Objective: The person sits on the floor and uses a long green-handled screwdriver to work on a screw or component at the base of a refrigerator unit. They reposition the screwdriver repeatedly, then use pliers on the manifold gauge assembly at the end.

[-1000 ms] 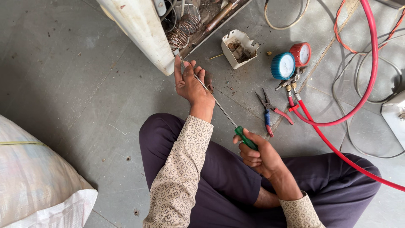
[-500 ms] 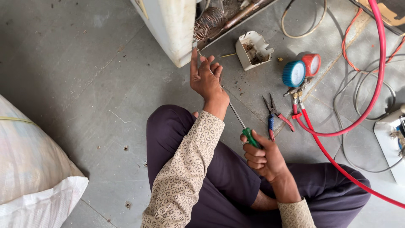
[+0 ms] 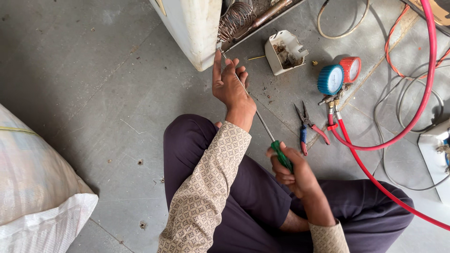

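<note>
from where i watch, the grey concrete floor [image 3: 84,70] fills most of the view, and everything lies on it because the person sits cross-legged there. at eight o'clock a big pale woven sack [image 3: 33,182] bulges in from the edge, well apart from the work. at twelve o'clock stands the white appliance cabinet [image 3: 190,28], its lower side open so that a coil of copper tubing [image 3: 234,18] shows; that opening looks like the reason both hands point that way. a red hose [image 3: 422,93] loops from one o'clock down to four o'clock and runs up to the gauge set [image 3: 338,77], one blue dial and one red, lying at two o'clock. near the top, at one o'clock, sits a small white plastic cover [image 3: 283,51], hollow side up, with dirt in it. red-and-blue pliers [image 3: 307,129] lie jaws open at three o'clock, near the right hand.

the long screwdriver [image 3: 255,115] runs slantwise from centre to twelve o'clock. the right hand [image 3: 293,175] has its grip pressed tight around the green handle, low, i judge for turning force. the left hand [image 3: 229,84] is spread loosely, fingers up along the shaft, seemingly steadying the tip at the cabinet's bottom corner. the tip itself i cannot make out.
</note>
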